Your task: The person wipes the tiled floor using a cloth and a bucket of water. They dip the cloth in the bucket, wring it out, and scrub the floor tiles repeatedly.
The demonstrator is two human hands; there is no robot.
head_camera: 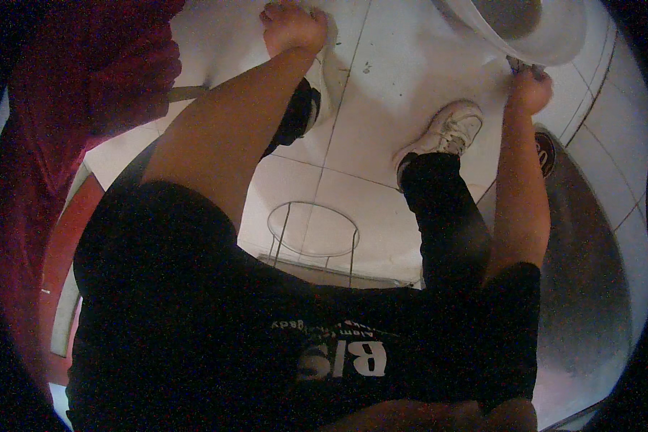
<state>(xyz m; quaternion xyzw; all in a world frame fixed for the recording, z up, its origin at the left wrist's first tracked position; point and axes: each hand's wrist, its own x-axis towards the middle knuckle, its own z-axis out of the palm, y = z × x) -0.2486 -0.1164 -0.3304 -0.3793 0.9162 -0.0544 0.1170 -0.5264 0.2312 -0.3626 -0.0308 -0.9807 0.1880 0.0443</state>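
Note:
My left hand is curled low over the tiled floor at the top edge, above a pale shoe. Whether anything is inside its fingers is hidden. At the upper right, my right hand is bent closed just below the rim of a whitish bucket. A small dark thing shows between that hand and the bucket, too blurred to name, and I cannot tell whether the fingers grip it. Part of the bucket is cut off by the top edge.
My other pale shoe rests on the floor tiles. Between my legs stands a thin metal frame with a round hoop. Maroon cloth hangs close on the left. A large dark curved object bearing a round mark lies right.

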